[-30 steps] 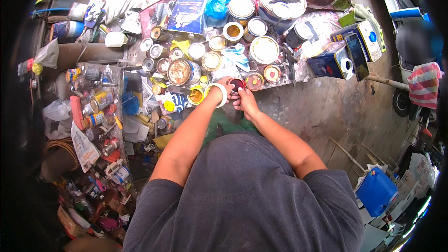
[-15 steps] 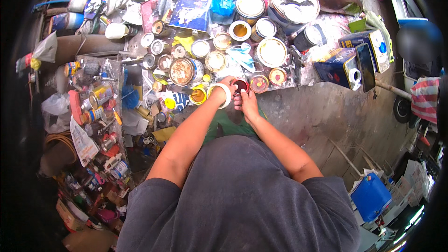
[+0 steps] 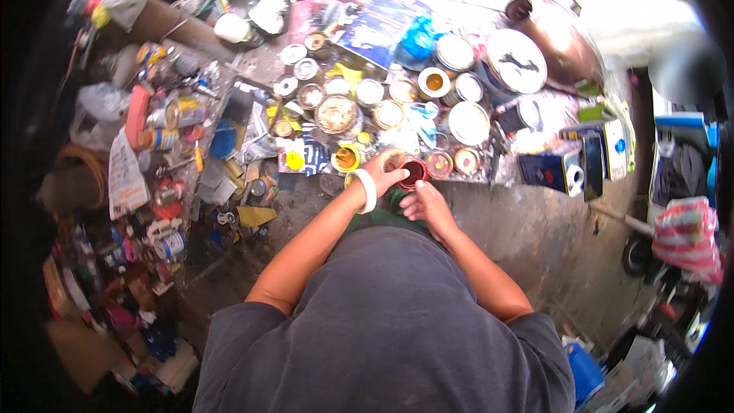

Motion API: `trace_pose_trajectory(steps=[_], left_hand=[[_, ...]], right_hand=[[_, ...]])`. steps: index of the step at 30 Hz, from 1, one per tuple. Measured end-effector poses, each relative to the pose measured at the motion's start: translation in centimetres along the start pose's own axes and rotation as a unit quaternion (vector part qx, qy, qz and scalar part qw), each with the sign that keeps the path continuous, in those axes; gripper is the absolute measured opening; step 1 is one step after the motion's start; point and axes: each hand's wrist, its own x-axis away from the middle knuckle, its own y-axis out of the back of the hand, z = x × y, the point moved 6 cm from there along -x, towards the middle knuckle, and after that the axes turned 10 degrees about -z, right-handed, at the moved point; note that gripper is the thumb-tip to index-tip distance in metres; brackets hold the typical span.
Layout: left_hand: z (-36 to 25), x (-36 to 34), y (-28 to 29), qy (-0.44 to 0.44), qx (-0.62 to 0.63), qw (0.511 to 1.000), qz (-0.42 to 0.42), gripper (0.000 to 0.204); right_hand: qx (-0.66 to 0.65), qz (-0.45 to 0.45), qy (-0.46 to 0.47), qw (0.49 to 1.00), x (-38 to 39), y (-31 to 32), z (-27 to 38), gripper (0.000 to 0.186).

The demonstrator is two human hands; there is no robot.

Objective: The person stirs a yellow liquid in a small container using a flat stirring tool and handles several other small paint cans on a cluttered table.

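My left hand (image 3: 384,173), with a white bangle on the wrist, wraps around a small open tin of dark red paint (image 3: 413,172) held in front of my chest. My right hand (image 3: 426,200) sits just below and to the right of the tin, fingers curled against its lower side; whether it pinches anything small I cannot tell. Both forearms rise from my dark grey shirt (image 3: 390,321). Right beyond the tin, several open paint tins (image 3: 440,164) stand in a row along a ledge.
A cluttered work surface spreads ahead: many round tins and lids (image 3: 338,113), a large white lid (image 3: 517,60), a yellow tin (image 3: 345,158), a blue box (image 3: 556,170), a blue printed sheet (image 3: 380,21). Bottles, rags and tools crowd the left (image 3: 164,138). Bare concrete wall (image 3: 535,237) lies to the right.
The view has swung a little, so the whole scene sits lower and further right. My hands stay together on the red tin, the right hand now slightly lower.
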Motion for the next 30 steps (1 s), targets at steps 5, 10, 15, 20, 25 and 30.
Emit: trace_pose_trajectory(steps=[5,10,15,20,25,30], left_hand=[[1.5,4.6,4.5,-0.018,0.095,0.987,-0.128,0.066],[5.8,13.4,8.9,0.045,0.173,0.958,-0.224,0.067],[18.1,23.4,11.5,0.128,0.297,0.841,-0.434,0.070],[30.7,36.9,9.9,0.236,0.419,0.663,-0.573,0.074],[45.8,47.2,2.9,0.313,0.488,0.487,-0.653,0.058],[59.5,55.0,-6.8,0.405,0.478,0.486,-0.609,0.068]], right_hand=[[0.532,-0.162,0.461,0.691,0.5,1.2,7.1,0.063],[0.747,-0.086,0.430,0.500,-4.8,1.4,5.6,0.104],[0.835,-0.058,0.403,0.370,-7.5,1.5,3.5,0.094],[0.864,-0.056,0.363,0.344,-5.9,-0.1,3.6,0.097],[0.869,-0.116,0.293,0.383,-2.7,-1.3,4.2,0.105],[0.886,-0.095,0.302,0.340,1.7,-3.8,-0.5,0.098]])
